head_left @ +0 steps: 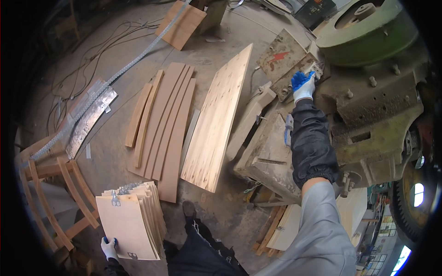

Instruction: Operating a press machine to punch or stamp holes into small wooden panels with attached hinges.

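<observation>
Left grip [110,248] nearest us, pinched, as far as it shows, on the left edge of the front sheet [123,225], low down by its bottom corner. And that sheet fronts a whole stack [156,209] of thin pale wooden sheets, standing close together, silvery metal fittings [115,199] bunched along the top edge! What bears the stack is hidden from here.

Up past the legs, flat on the floor [115,133], brown boards [168,129] overlap, and just beside them a broad pale panel [218,119] lies slanting.

Now across to the long reach! Right grip [304,85] is out at the left edge of the big machine [377,99], fingers bent at a pale metal piece [315,69]. Held, or merely touched? Can't tell; the glove covers the contact. My reading: one hand minds the stack while the other works at the machine, so this looks like a placing or adjusting step. The next move, I'd judge, calls for precise right fingers, well out of any gap, and a steady left.

Farther off, a green wheel [352,48] looms over the machine's far edge, and a perforated metal strip [123,71] curves away over the floor.
</observation>
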The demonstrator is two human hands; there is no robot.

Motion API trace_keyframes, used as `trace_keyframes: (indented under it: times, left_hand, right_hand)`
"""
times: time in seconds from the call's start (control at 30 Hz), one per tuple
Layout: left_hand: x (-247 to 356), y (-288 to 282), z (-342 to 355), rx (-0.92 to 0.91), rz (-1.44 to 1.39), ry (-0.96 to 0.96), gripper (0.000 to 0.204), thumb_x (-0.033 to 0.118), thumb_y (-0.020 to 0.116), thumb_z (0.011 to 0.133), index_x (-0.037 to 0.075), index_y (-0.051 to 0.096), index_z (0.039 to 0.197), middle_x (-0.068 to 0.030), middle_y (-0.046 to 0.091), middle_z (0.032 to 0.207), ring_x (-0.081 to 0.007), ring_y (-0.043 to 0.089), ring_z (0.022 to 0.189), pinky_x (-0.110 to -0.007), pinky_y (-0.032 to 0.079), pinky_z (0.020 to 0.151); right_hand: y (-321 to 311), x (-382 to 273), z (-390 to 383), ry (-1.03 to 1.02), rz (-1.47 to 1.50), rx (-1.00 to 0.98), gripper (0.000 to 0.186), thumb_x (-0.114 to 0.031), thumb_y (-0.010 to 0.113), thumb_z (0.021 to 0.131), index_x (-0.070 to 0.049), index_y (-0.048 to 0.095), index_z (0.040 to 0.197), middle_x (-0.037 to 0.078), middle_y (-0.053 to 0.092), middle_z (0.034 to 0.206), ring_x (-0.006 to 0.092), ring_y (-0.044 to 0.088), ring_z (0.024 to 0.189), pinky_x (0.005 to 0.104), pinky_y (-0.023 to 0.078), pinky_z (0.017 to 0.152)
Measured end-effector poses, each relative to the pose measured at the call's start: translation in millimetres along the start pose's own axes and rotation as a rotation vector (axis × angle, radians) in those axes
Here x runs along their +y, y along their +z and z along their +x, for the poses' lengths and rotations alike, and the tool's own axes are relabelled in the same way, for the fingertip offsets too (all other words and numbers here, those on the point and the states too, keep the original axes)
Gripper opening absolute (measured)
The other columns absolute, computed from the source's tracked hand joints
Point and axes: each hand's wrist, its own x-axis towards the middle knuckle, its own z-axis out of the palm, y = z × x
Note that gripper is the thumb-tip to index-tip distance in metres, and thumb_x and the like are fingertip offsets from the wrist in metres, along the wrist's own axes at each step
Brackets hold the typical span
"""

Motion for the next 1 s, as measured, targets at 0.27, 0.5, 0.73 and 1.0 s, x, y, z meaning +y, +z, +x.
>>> trace_keyframes:
  times: [0.27, 0.5, 0.73, 1.0]
  left_hand:
    - [-8.5, 6.1, 5.3, -0.004, -0.136, 0.003, 0.016, -0.008, 0.064, 0.083, -0.002, 0.062, 0.098, -0.0038, 0.065, 0.09, -0.0133, 0.06, 0.077, -0.026, 0.051, 0.07]
    - [-30.0, -32.8, -9.1, 0.052, -0.065, -0.006, 0.021, -0.002, 0.068, 0.083, -0.002, 0.066, 0.104, -0.0037, 0.067, 0.088, -0.0123, 0.062, 0.072, -0.028, 0.053, 0.064]
    - [2.2, -2.1, -8.5, 0.265, 0.604, 0.278, 0.055, 0.041, 0.081, 0.078, -0.002, 0.067, 0.11, -0.0228, 0.067, 0.108, -0.0391, 0.064, 0.103, -0.045, 0.05, 0.093]
    - [31.2, -51.2, -50.9, -0.214, 0.092, 0.252, 0.04, 0.022, 0.075, 0.089, -0.004, 0.063, 0.116, -0.0154, 0.072, 0.105, -0.0281, 0.07, 0.097, -0.037, 0.054, 0.086]
  right_hand:
    - [9.4, 0.7, 2.2, -0.108, 0.067, 0.169, 0.054, -0.063, 0.046, 0.102, -0.01, 0.058, 0.106, 0.008, 0.07, 0.097, 0.0213, 0.066, 0.08, 0.035, 0.055, 0.069]
    - [67.4, 166.0, -310.2, 0.369, 0.208, -0.276, 0.045, -0.055, 0.051, 0.102, -0.013, 0.068, 0.103, 0.004, 0.073, 0.091, 0.0214, 0.069, 0.082, 0.0379, 0.056, 0.073]
    - [-71.4, 246.2, -741.1, 0.338, -0.939, -0.843, 0.057, -0.041, 0.063, 0.099, 0.003, 0.055, 0.134, 0.025, 0.064, 0.128, 0.0357, 0.061, 0.121, 0.0399, 0.048, 0.103]
    - [-118.9, 218.5, -894.6, 0.286, -1.182, -0.85, 0.08, -0.051, 0.065, 0.094, 0.004, 0.043, 0.148, 0.028, 0.042, 0.154, 0.0392, 0.039, 0.144, 0.0408, 0.033, 0.118]
